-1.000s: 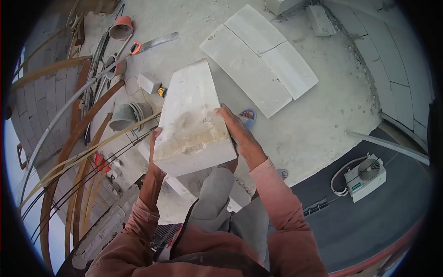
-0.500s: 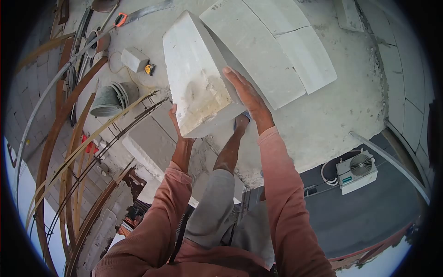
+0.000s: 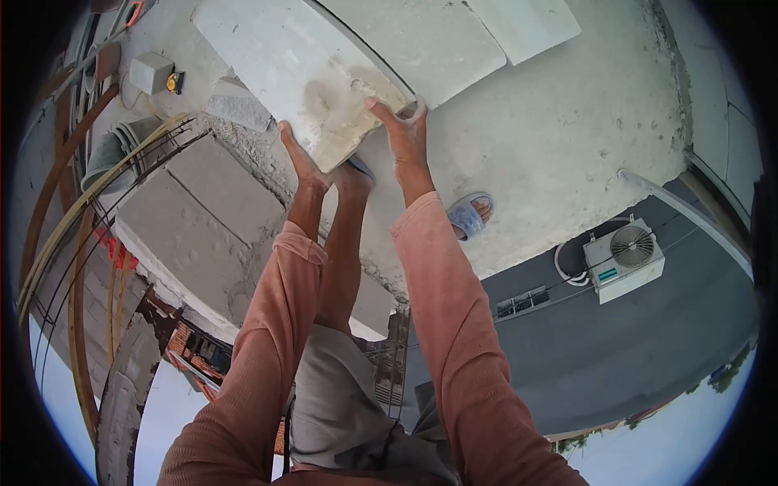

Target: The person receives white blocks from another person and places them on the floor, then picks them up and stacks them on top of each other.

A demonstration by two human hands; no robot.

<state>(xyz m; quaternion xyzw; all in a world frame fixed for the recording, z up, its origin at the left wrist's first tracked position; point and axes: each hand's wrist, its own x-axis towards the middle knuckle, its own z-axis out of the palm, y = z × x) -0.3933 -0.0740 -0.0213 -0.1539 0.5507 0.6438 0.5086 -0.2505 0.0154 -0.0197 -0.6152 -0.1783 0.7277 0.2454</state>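
— Honestly, that block (image 3: 304, 69) looks heavy for a two-palm hold. Where is it sitting?

— Out at arm's length, far from the body, with its near end just over the edge of the slab (image 3: 559, 146). The left hand (image 3: 298, 158) is flat against its left lower corner, fingers stretched rather than curled. The right hand (image 3: 403, 130) is spread over the near right corner, thumb and fingers wrapped part way round. So both are pressing it from the sides, neither closed under it.

— Then what worries you?

— A slip. The near face is crumbly and stained, and a pinch on a chalky surface can let go; the block would drop toward the bare leg (image 3: 344, 243) and the sandal (image 3: 468, 215) right below it.

— And past that?

— The slab ends just near the feet. Below lies a dark roof (image 3: 648, 356) with an air conditioner unit (image 3: 624, 261), well down. Leaning this far forward with a load shifts the balance toward that edge.

— Does the block touch the flat pieces (image 3: 421, 44) behind it?

— Probably resting against them, but the view is too warped to say.

— Anything on the left?

— Bent rods (image 3: 97, 194) and stacked buckets (image 3: 109, 154), close enough to snag a sleeve.
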